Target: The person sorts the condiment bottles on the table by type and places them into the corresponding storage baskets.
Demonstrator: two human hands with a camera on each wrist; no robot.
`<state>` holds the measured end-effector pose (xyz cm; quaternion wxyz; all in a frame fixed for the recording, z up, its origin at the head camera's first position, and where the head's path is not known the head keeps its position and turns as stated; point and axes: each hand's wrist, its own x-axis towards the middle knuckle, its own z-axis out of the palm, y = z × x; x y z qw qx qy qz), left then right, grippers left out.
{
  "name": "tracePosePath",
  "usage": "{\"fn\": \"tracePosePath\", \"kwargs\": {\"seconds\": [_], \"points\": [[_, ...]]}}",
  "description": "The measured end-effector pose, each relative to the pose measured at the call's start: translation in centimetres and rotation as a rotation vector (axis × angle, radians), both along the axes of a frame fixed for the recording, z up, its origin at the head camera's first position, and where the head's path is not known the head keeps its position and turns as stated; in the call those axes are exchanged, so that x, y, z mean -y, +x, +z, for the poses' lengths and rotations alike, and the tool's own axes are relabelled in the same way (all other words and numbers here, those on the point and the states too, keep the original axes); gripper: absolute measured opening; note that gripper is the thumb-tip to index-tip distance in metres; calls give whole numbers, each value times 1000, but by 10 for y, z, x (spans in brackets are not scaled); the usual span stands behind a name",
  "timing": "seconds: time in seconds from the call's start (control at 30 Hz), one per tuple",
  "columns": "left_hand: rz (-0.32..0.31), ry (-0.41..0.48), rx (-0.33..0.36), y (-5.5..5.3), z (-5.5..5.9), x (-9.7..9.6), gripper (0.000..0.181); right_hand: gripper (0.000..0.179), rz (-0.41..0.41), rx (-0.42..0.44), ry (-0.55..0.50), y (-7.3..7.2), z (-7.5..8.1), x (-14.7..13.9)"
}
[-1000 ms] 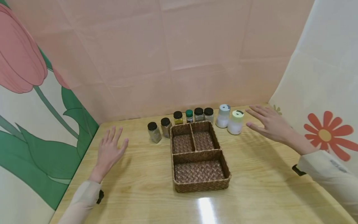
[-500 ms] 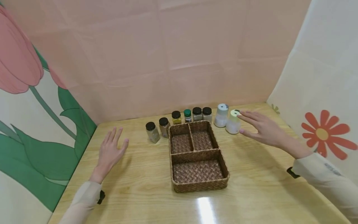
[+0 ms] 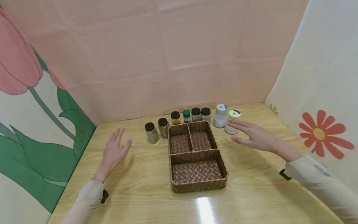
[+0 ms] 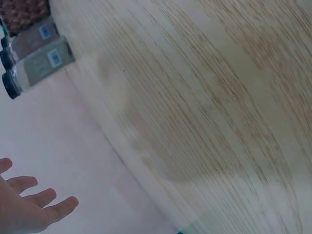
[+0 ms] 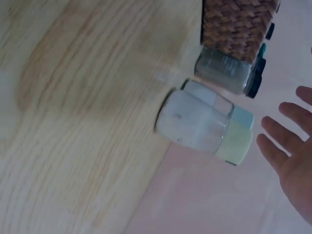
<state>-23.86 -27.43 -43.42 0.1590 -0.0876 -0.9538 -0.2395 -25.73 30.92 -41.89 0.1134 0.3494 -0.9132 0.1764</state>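
Observation:
My right hand (image 3: 255, 135) is spread out with straight fingers just in front of the yellow-topped shaker (image 3: 234, 115), covering part of it in the head view. In the right wrist view a gap separates the fingertips from that shaker (image 5: 195, 122). Beside it stands the blue-topped shaker (image 3: 221, 115), also with white contents. My left hand (image 3: 113, 152) hovers over the left side of the table, fingers extended and holding nothing. Nearest to it is a black-capped spice jar (image 3: 152, 133). A brown woven basket (image 3: 199, 186) with three compartments sits in the middle.
Behind the basket stands a row of jars: a brown-filled one (image 3: 163, 127), a yellow-filled one (image 3: 175, 118), a green-capped one (image 3: 186, 116) and two black-capped ones (image 3: 201, 114). A pink cloth (image 3: 139, 62) hangs at the table's back edge, with printed cloths on both sides.
My right hand has moved left from beside the shakers to in front of the yellow-topped one. My left hand has shifted slightly right. The view has turned a little; jars and basket stand unchanged.

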Motion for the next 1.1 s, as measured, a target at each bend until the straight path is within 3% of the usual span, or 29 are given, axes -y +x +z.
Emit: {"fn": "tracePosePath", "kwargs": {"seconds": [0.53, 0.77, 1.1], "points": [[-27, 135, 81, -6, -11, -12, 70, 66, 96, 104, 16, 9, -11, 26], [-27, 141, 97, -12, -12, -22, 71, 64, 160, 88, 6, 10, -18, 36], [-59, 181, 95, -20, -12, -37, 71, 62, 186, 100, 6, 13, -29, 46]]}}
